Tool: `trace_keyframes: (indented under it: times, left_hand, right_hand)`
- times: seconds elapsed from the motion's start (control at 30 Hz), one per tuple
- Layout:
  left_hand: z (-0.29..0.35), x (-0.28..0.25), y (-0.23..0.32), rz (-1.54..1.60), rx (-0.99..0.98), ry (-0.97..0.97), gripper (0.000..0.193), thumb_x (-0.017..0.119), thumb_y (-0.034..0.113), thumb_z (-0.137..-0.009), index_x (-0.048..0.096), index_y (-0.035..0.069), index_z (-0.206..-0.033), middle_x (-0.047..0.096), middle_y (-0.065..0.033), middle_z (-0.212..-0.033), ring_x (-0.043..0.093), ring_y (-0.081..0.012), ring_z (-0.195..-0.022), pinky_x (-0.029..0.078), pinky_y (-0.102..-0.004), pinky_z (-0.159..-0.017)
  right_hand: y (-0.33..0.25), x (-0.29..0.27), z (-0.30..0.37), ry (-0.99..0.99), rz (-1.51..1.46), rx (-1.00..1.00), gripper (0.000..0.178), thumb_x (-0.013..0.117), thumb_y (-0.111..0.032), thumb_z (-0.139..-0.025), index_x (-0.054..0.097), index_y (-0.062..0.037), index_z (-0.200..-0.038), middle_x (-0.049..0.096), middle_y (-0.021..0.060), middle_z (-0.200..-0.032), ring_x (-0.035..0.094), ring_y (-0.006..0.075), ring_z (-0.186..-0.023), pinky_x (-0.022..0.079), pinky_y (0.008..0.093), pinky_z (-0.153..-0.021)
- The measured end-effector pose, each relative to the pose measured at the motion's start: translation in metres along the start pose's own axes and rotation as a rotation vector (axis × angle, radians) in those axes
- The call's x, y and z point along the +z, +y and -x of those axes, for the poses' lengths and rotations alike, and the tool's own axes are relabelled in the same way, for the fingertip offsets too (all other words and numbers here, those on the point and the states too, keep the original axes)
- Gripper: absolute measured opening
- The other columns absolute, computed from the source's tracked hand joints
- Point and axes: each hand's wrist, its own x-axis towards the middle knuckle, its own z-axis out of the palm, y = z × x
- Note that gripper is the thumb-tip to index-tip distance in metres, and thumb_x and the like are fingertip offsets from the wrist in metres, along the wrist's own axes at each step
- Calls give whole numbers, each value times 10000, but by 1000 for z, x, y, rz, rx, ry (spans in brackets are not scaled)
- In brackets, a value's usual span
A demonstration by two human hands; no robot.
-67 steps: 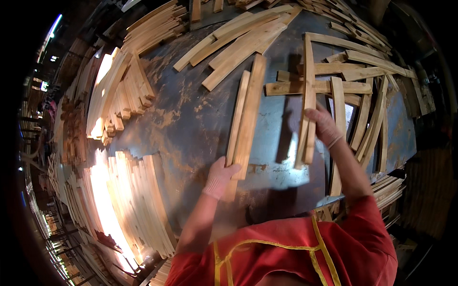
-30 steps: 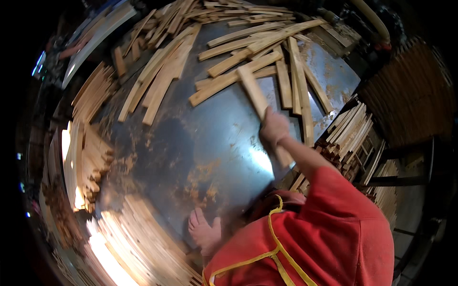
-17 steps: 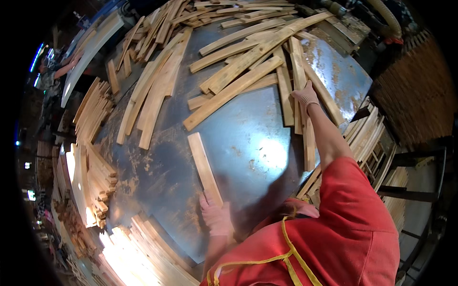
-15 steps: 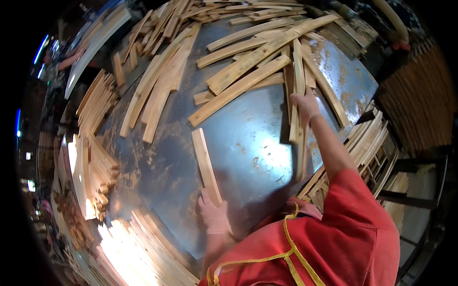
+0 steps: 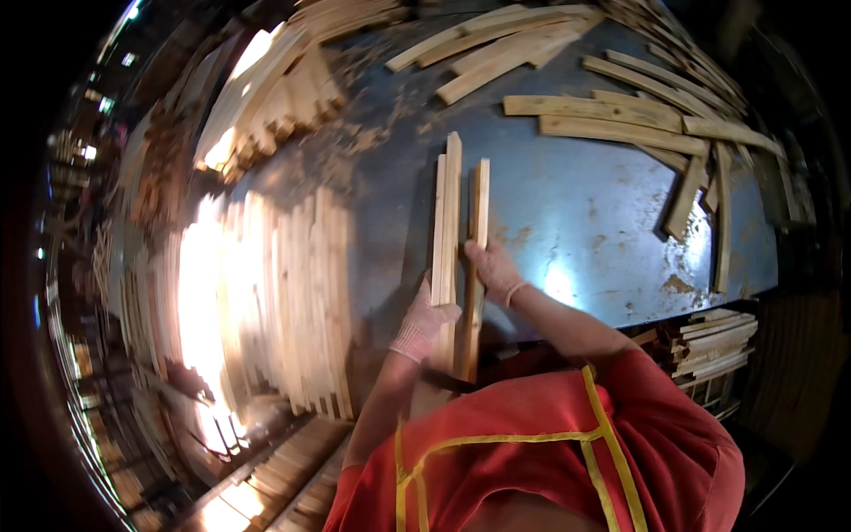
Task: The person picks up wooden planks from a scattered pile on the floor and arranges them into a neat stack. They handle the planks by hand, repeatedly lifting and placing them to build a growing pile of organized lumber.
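Note:
My left hand [image 5: 425,321], in a pale knit glove, is closed around the lower part of wooden strips [image 5: 446,222] that stand out in front of me, apparently two side by side. Just to their right, my right hand [image 5: 495,266], gloved too, grips another wooden strip [image 5: 480,204] by its right side. A narrow gap separates this strip from the ones on the left. All are held lengthwise, pointing away from me over the metal tabletop [image 5: 585,204]. Their near ends come close to my red top, where the lower part is dark.
Left of my hands lies a row of wooden strips [image 5: 310,293], brightly lit on its left part. Beyond it stands a stack of wood pieces [image 5: 275,106]. Loose curved boards [image 5: 612,124] lie scattered at the far right. More stacked strips [image 5: 714,346] sit below the table's right edge.
My right hand has come back from the board pile with a strip and is now beside my left hand, which held one strip before. The view has swung left toward the strip row.

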Motion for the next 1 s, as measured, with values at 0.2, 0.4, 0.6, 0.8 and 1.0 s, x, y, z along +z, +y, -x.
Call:
trace_keyframes:
  times: [0.2, 0.4, 0.6, 0.8, 1.0]
  left_hand:
    - [69, -63, -26, -886, -71, 519, 907, 768, 321, -862, 369, 46, -1629, 569, -233, -1505, 556, -406, -1380, 456, -443, -1153]
    - [70, -95, -10, -1483, -68, 790, 916, 757, 471, -878, 390, 70, -1615, 443, -178, -1616, 343, -401, -1534, 318, -554, -1229]
    - [82, -96, -22, -1549, 63, 891, 794, 748, 350, -893, 441, 64, -1567, 509, -145, -1525, 411, -390, -1468, 338, -544, -1213]
    - [71, -103, -21, -1513, 39, 889, 753, 774, 263, -842, 505, 56, -1514, 514, -174, -1497, 457, -458, -1410, 402, -577, -1173]
    - [71, -104, -18, -1539, 38, 860, 782, 766, 239, -830, 464, 45, -1525, 513, -191, -1466, 437, -438, -1422, 361, -565, -1191]
  right_hand:
    - [-65, 91, -13, -354, 694, -62, 763, 585, -559, -983, 566, 82, -1397, 688, 366, -1239, 669, 466, -1199, 519, 489, -1037]
    - [-60, 190, -36, -699, 676, -46, 674, 679, -563, -944, 642, 3, -1307, 743, 243, -1237, 694, 384, -1198, 533, 470, -1020]
    - [-136, 22, -122, -228, 942, -452, 577, 770, -371, -835, 669, -74, -1320, 714, 276, -1215, 671, 435, -1181, 526, 512, -1024]
    - [-189, -234, -213, 276, 1454, -244, 992, 796, -584, -779, 461, -106, -1582, 584, 184, -1500, 468, 407, -1437, 396, 457, -1186]
    - [-161, -291, -186, -197, 1675, -124, 816, 851, -505, -669, 609, -112, -1342, 735, 164, -1213, 679, 417, -1172, 538, 502, -1021]
